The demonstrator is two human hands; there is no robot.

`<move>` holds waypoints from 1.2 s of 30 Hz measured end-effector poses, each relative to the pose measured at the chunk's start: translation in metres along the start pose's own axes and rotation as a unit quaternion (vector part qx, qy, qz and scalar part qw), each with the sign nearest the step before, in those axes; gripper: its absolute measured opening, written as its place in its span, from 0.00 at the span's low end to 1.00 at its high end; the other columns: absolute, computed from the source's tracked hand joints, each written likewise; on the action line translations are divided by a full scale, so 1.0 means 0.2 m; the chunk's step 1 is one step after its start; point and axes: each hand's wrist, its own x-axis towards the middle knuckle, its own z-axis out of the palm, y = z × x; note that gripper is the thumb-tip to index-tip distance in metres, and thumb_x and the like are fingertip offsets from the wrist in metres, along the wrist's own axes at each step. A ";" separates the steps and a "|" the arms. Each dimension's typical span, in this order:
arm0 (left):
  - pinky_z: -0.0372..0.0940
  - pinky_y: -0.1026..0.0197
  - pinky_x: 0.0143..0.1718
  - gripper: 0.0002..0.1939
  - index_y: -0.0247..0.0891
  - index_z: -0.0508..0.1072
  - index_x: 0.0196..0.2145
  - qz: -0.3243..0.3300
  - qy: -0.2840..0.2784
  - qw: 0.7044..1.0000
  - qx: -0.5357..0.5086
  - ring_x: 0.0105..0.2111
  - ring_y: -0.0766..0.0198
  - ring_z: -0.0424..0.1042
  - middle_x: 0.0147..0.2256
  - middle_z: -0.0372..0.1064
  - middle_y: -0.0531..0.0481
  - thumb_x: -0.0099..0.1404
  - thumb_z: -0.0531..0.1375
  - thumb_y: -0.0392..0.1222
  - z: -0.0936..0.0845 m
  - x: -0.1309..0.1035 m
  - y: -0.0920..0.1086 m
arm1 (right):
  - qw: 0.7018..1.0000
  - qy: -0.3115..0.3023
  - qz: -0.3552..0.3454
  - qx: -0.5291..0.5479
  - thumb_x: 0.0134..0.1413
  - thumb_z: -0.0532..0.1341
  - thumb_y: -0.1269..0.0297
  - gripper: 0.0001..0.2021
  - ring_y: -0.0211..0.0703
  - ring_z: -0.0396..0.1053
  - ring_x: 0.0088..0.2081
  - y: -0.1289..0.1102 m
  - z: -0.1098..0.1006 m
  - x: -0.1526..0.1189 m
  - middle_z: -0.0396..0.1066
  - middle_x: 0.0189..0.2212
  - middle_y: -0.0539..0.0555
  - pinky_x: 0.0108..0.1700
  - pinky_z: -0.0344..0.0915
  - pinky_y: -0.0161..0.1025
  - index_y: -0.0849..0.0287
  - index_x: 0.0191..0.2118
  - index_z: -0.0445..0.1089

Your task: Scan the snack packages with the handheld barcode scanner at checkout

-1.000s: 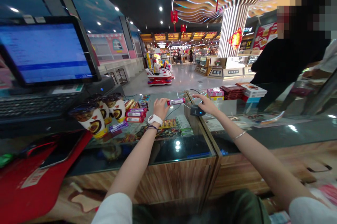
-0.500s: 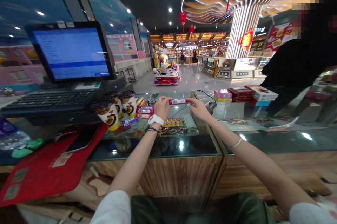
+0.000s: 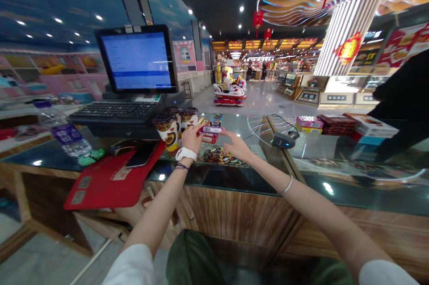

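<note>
Above the glass counter, my left hand is closed on the left end of a small purple and red wrapped stick. My right hand is at the stick's right end, its index finger stretched toward it and the other fingers apart; whether it touches is too small to tell. Red packs lie just behind and below the stick. Printed cups with dark tops stand left of my left hand. Small packets show below, between my wrists.
A monitor and keyboard stand at the left. A phone lies on a red mat, near a bottle. Right are a black scanner, stacked boxes and a person in black.
The view has swung right to left, so the counter items appear further right. My hands and the stick have moved left, nearer the cups and red packs. My right hand's grip has loosened.
</note>
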 end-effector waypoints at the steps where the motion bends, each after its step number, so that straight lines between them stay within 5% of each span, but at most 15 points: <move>1: 0.65 0.54 0.54 0.20 0.45 0.75 0.53 -0.008 0.005 1.000 -0.005 0.47 0.54 0.73 0.46 0.75 0.47 0.63 0.63 0.37 0.00 0.00 -0.02 | 1.000 0.001 -0.003 0.002 0.45 0.57 0.78 0.28 0.48 0.64 0.61 -0.01 0.02 0.02 0.69 0.57 0.60 0.67 0.55 0.48 0.61 0.56 0.70; 7: 0.66 0.58 0.50 0.16 0.41 0.73 0.48 -0.062 0.014 0.998 -0.027 0.45 0.59 0.75 0.44 0.77 0.47 0.62 0.61 0.34 0.02 -0.01 -0.09 | 1.000 0.006 0.005 0.009 0.46 0.57 0.77 0.27 0.48 0.62 0.62 0.00 0.16 0.07 0.68 0.58 0.59 0.66 0.55 0.49 0.59 0.55 0.71; 15: 0.67 0.58 0.50 0.09 0.41 0.79 0.38 -0.098 -0.085 0.992 0.009 0.44 0.57 0.76 0.42 0.79 0.48 0.62 0.60 0.34 0.04 -0.13 -0.17 | 0.995 -0.093 0.028 -0.012 0.49 0.58 0.75 0.27 0.50 0.67 0.58 -0.02 0.19 -0.03 0.70 0.56 0.63 0.64 0.58 0.49 0.64 0.57 0.68; 22: 0.64 0.53 0.54 0.13 0.44 0.81 0.41 -0.049 -0.153 0.984 0.074 0.49 0.53 0.74 0.43 0.80 0.48 0.62 0.58 0.35 0.05 -0.16 -0.17 | 0.992 -0.107 0.062 -0.036 0.51 0.59 0.73 0.27 0.50 0.67 0.59 0.00 0.16 -0.05 0.69 0.58 0.61 0.64 0.58 0.49 0.60 0.59 0.67; 36: 0.56 0.50 0.59 0.17 0.44 0.79 0.46 -0.013 -0.165 0.972 0.165 0.51 0.52 0.70 0.46 0.78 0.46 0.64 0.55 0.36 0.00 -0.20 -0.12 | 0.984 -0.160 0.040 -0.069 0.52 0.60 0.70 0.29 0.52 0.67 0.60 0.02 0.20 -0.08 0.68 0.60 0.63 0.64 0.58 0.48 0.63 0.62 0.63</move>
